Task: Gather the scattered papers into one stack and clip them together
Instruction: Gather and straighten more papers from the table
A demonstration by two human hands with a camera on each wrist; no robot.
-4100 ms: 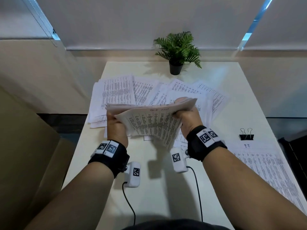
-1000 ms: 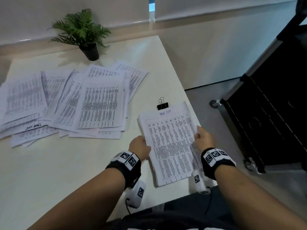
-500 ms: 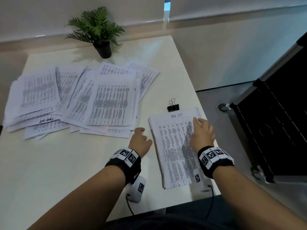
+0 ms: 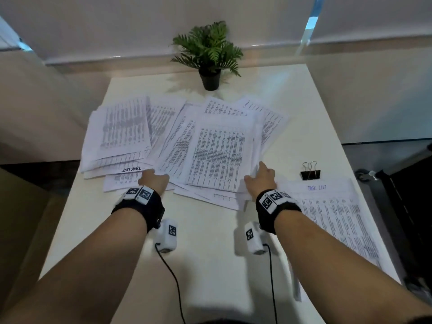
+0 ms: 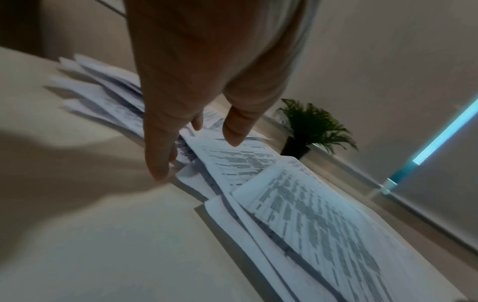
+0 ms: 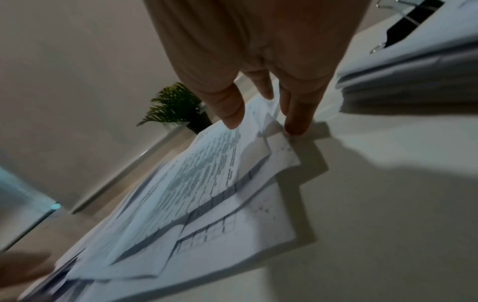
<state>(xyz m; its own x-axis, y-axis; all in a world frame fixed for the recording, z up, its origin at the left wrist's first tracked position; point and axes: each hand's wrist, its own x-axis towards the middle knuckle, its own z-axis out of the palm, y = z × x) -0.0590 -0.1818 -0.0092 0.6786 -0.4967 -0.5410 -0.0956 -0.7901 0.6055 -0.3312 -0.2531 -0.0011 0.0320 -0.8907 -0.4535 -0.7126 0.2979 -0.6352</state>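
White scattered papers (image 4: 210,146) cover the middle of our table (image 4: 210,277). Our left hand (image 4: 154,180) and right hand (image 4: 260,177) reach their near edge, fingers spread and straight, touching sheets. Beside them lie the stack (image 4: 336,218) and clip (image 4: 310,174).

Right hand (image 6: 258,51) comes down from the top middle of the frame, fingers (image 6: 231,110) pretty much straight and spread a bit. Fingertips sit right at the upper corner of the loose papers (image 6: 207,194), thumb side over the printed sheet, the other fingers at the edge against the table (image 6: 375,224). Can't tell if anything's actually pinched. The sheets fan out messily toward the lower left, text blurred. Upper right there's a neat stack (image 6: 413,67) with a black binder clip (image 6: 411,26) behind it. Small potted plant (image 6: 178,106) sits left of the fingers.
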